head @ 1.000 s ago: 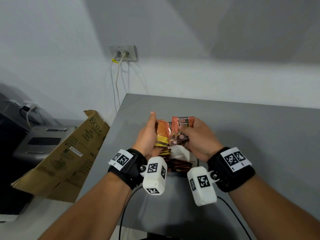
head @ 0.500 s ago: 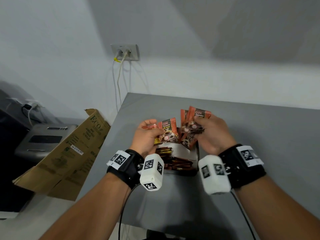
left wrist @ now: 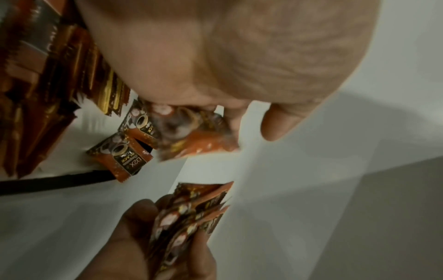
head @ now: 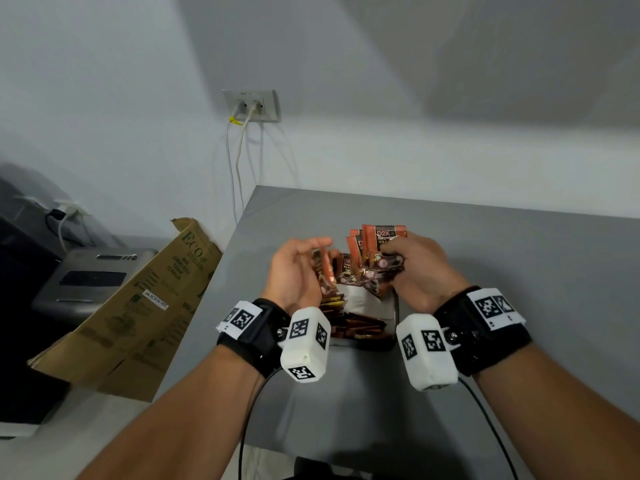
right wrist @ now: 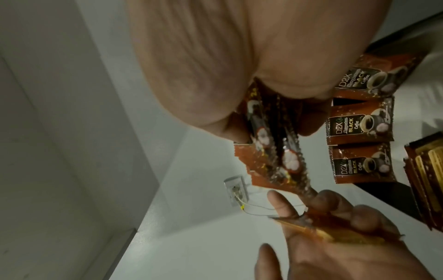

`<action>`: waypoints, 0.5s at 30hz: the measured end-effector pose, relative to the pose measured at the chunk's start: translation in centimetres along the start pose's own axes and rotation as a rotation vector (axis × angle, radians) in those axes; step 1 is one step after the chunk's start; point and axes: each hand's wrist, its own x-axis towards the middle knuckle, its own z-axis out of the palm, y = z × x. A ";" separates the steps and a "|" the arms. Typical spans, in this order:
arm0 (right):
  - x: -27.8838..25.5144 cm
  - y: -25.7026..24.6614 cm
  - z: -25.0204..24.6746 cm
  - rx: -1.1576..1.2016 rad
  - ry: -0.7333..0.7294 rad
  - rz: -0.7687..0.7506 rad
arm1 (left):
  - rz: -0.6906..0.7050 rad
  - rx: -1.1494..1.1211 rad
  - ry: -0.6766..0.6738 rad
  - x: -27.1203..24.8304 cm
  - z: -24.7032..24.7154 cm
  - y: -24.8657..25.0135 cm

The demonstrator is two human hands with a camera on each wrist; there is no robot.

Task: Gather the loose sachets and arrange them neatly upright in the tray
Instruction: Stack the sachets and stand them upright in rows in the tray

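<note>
Over the grey tabletop (head: 485,254), the right hand (head: 420,268) is gripping a fanned bunch of orange-brown coffee sachets (head: 377,251) and the left hand (head: 294,271) is pinching one blurred sachet (head: 325,271), both above the white tray (head: 360,299).

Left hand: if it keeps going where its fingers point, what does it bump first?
Probably the bunch of sachets that the right hand grips; the left hand points rightward at them, though depth is unclear.
</note>
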 end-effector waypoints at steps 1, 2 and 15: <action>0.0 0.0 -0.1 0.023 0.004 0.008 | 0.016 0.016 -0.003 0.0 0.1 0.0; 0.0 0.0 -0.1 0.051 -0.015 0.013 | 0.030 0.050 0.009 0.1 0.3 -0.1; 0.0 2.4 1.5 -0.587 -0.149 -0.197 | -0.071 0.076 -0.189 -1.1 2.7 -0.7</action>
